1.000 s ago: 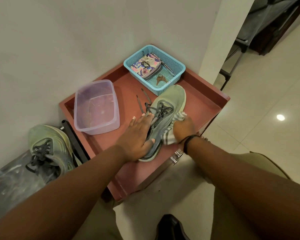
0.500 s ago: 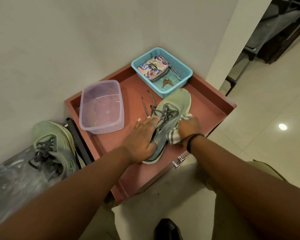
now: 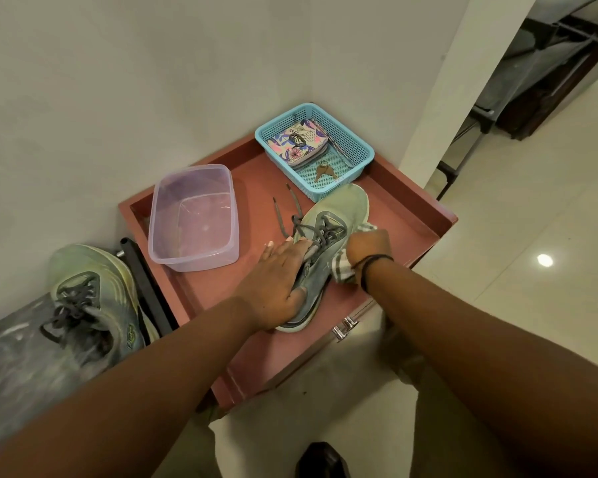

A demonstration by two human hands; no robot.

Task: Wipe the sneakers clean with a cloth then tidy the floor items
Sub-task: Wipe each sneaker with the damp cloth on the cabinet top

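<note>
A pale green sneaker (image 3: 339, 210) with grey laces lies on the red tray-top table (image 3: 411, 201). My left hand (image 3: 277, 281) holds it at the tongue and collar, fingers laid over the laces and thumb tucked at the opening. My right hand (image 3: 368, 246) grips a striped cloth (image 3: 342, 270) and presses it against the sneaker's right side. The second green sneaker (image 3: 94, 301) sits lower left, off the table, on a shiny grey surface.
A clear plastic tub (image 3: 194, 219) stands on the table's left part. At the back corner sits a blue basket (image 3: 353, 150) with a floral wallet (image 3: 297, 143) and keys (image 3: 323, 172). White walls close in behind, and tiled floor spreads to the right.
My right hand has slid the cloth slightly forward along the sneaker's side. My left hand stays on the sneaker. The view has shifted a little.
</note>
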